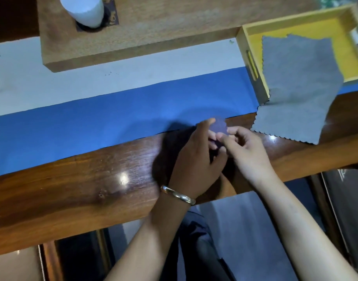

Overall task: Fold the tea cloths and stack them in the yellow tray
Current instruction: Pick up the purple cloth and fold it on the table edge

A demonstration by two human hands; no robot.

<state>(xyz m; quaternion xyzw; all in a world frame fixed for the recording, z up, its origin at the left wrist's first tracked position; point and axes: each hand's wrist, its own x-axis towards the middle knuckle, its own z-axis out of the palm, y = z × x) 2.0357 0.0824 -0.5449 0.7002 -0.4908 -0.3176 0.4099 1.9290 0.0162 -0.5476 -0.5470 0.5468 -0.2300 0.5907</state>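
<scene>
**Both hands on a small cloth at the worktop's middle**

From my feed, far left shows the white and blue runner lying along the glossy wooden worktop. Above it sits a cork-coloured block with a white cup set in a hole.

At centre, my left hand, a gold bangle at its wrist, curls its fingers round a small purplish tea cloth, mostly hidden between the hands. Just beside it, the right hand pinches the same cloth between thumb and fingertips; the two hands touch.

Further right, a grey tea cloth with scalloped edges lies unfolded, draped over the near wall of the yellow tray, part inside it and part hanging onto the worktop. The tray stands at the far right, touching the block's corner.
</scene>
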